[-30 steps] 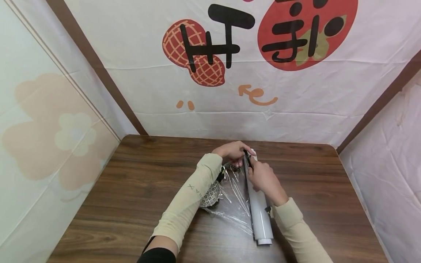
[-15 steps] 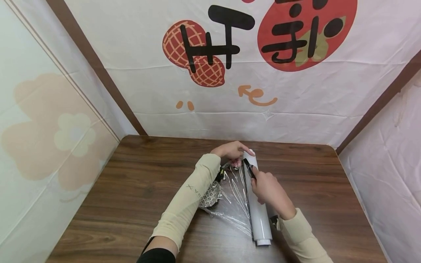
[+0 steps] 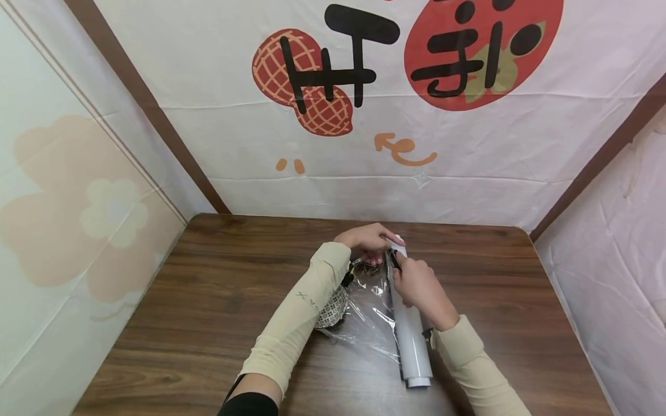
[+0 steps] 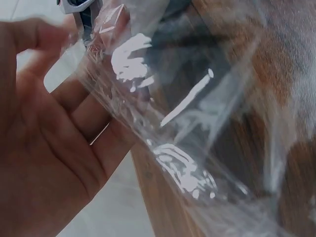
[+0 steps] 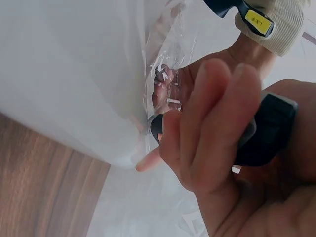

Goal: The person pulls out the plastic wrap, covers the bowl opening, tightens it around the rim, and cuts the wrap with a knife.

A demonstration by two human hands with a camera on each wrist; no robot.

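Note:
A thick white roll of cling film (image 3: 411,341) lies lengthwise on the table, with a clear sheet (image 3: 364,323) drawn off its left side. My left hand (image 3: 368,238) is at the roll's far end, one finger stretched onto the roll and the others at the sheet's edge; in the left wrist view the film (image 4: 182,98) crosses these fingers. My right hand (image 3: 422,289) grips a dark-handled utility knife (image 5: 269,131), its tip at the film beside the roll near my left fingers. Left of the sheet, a round black-and-white patterned thing (image 3: 332,309) is partly hidden behind my left sleeve.
Everything lies on a brown wood-grain table (image 3: 218,300). A white printed cloth (image 3: 333,190) hangs behind the table's far edge, with more cloth at both sides. Black wrist straps show by both sleeves.
My right hand drew the knife back toward me along the roll, then moved forward again to its far end. The sheet looks slacker. My left hand has barely moved.

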